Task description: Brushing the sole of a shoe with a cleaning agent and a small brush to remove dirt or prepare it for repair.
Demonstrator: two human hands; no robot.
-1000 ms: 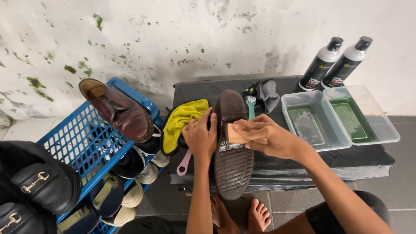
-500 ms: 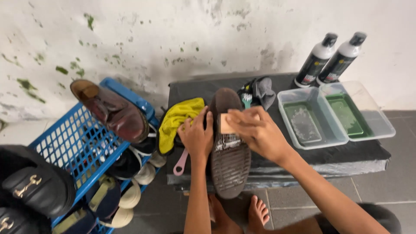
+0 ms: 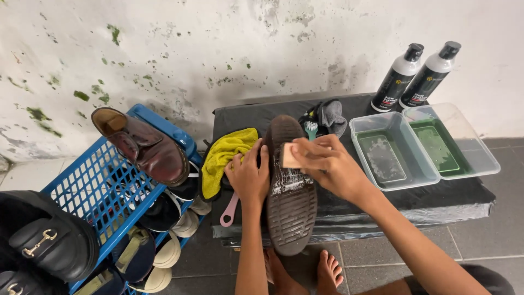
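Steadying the upturned shoe (image 3: 291, 210), left hand (image 3: 248, 176) lies spread; right hand (image 3: 327, 164) grip pinches a brush (image 3: 289, 155).

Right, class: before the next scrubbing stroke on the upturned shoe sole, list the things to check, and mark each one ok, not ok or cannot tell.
1. Shoe lies sole up across the front edge of the black-covered table: ok.
2. Left hand steadies the shoe's side: ok.
3. Right hand holds the brush on the sole: ok.
4. Foam shows on the sole under the brush: ok.
5. Liquid in the two clear trays within reach: ok.
6. Bristles sit flat on the sole: cannot tell, the fingers cover them.
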